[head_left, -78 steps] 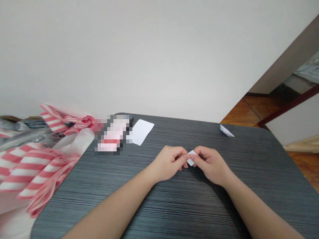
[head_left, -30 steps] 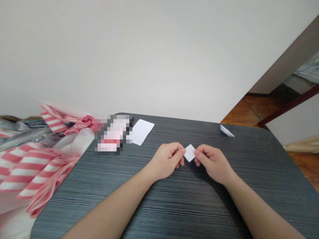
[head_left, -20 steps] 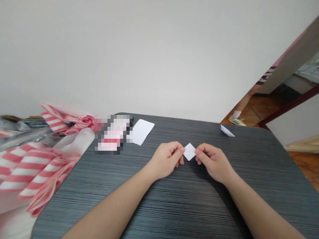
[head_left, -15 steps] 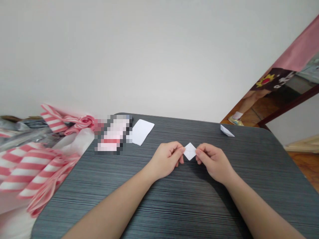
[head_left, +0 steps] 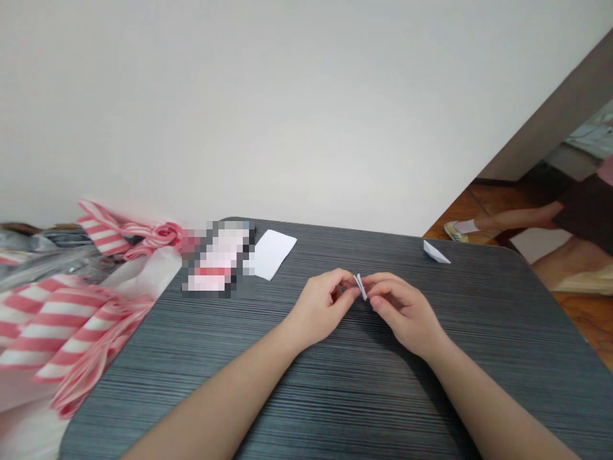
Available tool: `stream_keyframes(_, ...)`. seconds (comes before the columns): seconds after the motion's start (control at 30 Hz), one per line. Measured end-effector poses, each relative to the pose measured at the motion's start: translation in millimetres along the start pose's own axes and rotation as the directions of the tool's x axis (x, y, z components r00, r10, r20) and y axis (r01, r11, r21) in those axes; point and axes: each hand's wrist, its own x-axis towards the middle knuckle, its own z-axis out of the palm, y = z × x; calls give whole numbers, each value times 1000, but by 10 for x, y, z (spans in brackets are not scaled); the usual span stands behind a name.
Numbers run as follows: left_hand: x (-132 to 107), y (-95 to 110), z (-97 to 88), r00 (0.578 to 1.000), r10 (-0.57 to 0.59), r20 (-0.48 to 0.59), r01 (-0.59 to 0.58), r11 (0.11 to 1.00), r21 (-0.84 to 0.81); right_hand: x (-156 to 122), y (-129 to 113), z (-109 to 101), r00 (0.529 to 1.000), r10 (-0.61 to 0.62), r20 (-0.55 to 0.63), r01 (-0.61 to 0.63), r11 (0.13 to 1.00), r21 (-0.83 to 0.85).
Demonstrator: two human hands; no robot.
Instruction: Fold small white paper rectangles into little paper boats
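A small folded white paper is held above the table, turned so that mostly its narrow edges show. My left hand pinches it from the left between thumb and bent fingers. From the right, my right hand closes on it, the index finger at its upper part and the thumb lower down. Some fingertips behind the paper are hidden. Another folded white paper piece stands near the table's back right. Flat white paper lies at the back left.
The dark wood-grain table reaches back to a pale wall. A pixelated phone-like object lies beside the flat paper. Pink-and-white striped cloth is piled left of the table. A person's leg shows beyond the right edge.
The folded paper has turned from a flat diamond facing me to nearly edge-on. Both hands have shifted their fingers around it and come closer together. The person at right has moved rightward.
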Motion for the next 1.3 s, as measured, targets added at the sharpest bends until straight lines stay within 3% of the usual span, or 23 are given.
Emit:
stream_keyframes(0.17, -19, 53, -34, 998, 32, 59, -30, 999, -35, 3, -8, -10, 996, -72, 59, 77, 994, -82)
stream_keyframes(0.37, -10, 36, -36, 997, -43, 66, 47, 998, -47, 6, -25, -8, 991, -98, 88, 110, 985, -135)
stream_keyframes(0.6, 11, 103, -70, 994, -32, 103, 28, 999, 35, -6, -18, -2, 999, -47, -1, 47, 988, -145)
stream_keyframes(0.83, -12, 95, -55, 982, 52, 179, -61, 997, 46, -41, 23, 43, 990, 131, 53, -126, 989, -83)
stream_keyframes(1.03, -8, 99, -59, 990, -5, 139, 9, 999, -33, -56, 74, 52, 991, 130, -22, -130, 991, -33)
stream_keyframes(1.3, 9, 94, -69, 993, -88, 74, 91, 995, -43, -9, 8, 3, 999, 39, 32, -36, 995, -93)
